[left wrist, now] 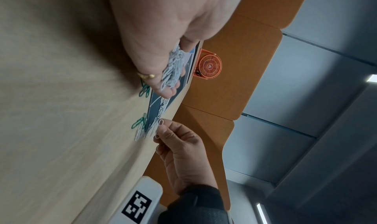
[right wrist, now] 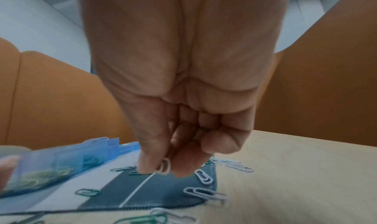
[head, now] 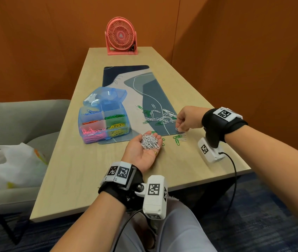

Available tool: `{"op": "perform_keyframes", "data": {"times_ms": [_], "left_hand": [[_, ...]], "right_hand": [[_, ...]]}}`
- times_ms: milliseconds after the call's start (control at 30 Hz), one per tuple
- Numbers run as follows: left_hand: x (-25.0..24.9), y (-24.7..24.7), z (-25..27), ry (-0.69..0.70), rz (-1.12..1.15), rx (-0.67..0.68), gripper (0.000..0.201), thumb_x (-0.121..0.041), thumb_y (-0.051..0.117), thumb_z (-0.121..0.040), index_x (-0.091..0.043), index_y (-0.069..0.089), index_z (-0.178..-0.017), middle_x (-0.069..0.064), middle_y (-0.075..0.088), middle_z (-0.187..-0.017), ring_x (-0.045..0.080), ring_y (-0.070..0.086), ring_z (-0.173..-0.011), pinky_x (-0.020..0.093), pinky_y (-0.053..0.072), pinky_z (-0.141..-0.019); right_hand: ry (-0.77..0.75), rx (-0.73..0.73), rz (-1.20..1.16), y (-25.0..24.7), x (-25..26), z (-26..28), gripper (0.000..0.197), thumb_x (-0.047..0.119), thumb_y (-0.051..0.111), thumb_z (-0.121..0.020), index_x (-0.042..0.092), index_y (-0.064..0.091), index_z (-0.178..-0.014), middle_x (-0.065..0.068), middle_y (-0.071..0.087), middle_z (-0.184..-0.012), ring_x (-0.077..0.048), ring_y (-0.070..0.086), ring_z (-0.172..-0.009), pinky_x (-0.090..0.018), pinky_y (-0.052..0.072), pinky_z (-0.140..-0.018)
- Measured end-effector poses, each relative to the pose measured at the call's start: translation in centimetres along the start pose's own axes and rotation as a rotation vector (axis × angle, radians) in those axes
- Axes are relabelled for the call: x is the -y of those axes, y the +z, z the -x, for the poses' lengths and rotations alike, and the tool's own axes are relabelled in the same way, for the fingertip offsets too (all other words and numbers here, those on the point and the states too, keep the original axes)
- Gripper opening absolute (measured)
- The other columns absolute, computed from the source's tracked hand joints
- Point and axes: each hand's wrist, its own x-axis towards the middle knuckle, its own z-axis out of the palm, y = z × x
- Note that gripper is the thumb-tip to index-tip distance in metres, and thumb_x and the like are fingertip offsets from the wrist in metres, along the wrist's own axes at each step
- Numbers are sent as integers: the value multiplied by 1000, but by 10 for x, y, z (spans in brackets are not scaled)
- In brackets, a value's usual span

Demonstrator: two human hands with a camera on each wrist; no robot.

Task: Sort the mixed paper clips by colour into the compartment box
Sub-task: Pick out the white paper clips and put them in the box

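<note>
Two hands worked over the pale wooden surface [head: 75, 166]. The left hand [head: 142, 151] lay palm up just off the near edge of the patterned mat [head: 153, 91], its grip loose and cupped, carrying a heap of white paper clips [head: 149, 141] without curling round them; a gold ring [head: 155, 153] showed on one finger. The right hand [head: 188, 118] hovered over the mat's near right corner, its grip closed in a pinch — thumb and fingertips [right wrist: 146, 166] held a single white clip [right wrist: 165, 166], the other fingers curled in.

Loose white and green clips [head: 161, 116] lay scattered on the mat beside that hand, and a few more [head: 179, 138] sat on the bare wood just past the mat's edge. The blue compartment box [head: 103, 124] stood on the mat's left side with its lid [head: 106, 96] tipped back; blue, green, orange, pink and yellow clips lay in separate compartments. A pink fan [head: 121, 36] stood at the far end — and a white plastic bag [head: 11, 164] rested on the grey chair [head: 26, 115] to the left.
</note>
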Motion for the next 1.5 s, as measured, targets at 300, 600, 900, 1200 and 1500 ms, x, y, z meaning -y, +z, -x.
{"op": "perform_keyframes", "data": {"times_ms": [300, 600, 900, 1200, 1500], "left_hand": [[0, -1, 1, 4, 14, 1, 31, -18, 30, -102, 0, 54, -93, 18, 56, -90, 28, 55, -84, 38, 41, -91], [0, 0, 1, 1, 21, -4, 34, -21, 30, -103, 0, 54, -93, 18, 56, -92, 28, 54, -84, 38, 41, -90], [1, 1, 3, 3, 22, -1, 33, -19, 30, -102, 0, 54, -91, 18, 55, -89, 27, 54, -82, 37, 42, -90], [3, 1, 7, -4, 35, 4, 35, -21, 30, -102, 1, 54, -90, 18, 55, -88, 27, 54, -80, 38, 41, -90], [5, 4, 10, -11, 21, 10, 37, -23, 29, -103, 1, 55, -90, 18, 55, -91, 27, 54, -83, 38, 40, -91]], "right_hand": [[87, 97, 92, 11, -3, -1, 13, 11, 72, -81, 6, 71, -94, -8, 70, -87, -17, 58, -69, -25, 50, -64], [121, 141, 203, 13, -2, 4, 15, 15, 65, -86, 4, 69, -95, -9, 67, -80, -21, 59, -66, -29, 54, -67], [138, 80, 244, 16, 1, 8, 19, 17, 64, -81, 4, 71, -93, -10, 72, -84, -22, 60, -70, -31, 54, -71], [140, 93, 147, 13, -2, 6, 13, 9, 59, -86, 4, 68, -95, -12, 72, -83, -20, 64, -63, -31, 57, -73], [146, 116, 196, 17, 2, 5, 21, 16, 67, -81, 2, 72, -95, -12, 73, -84, -19, 61, -63, -29, 56, -70]]}}
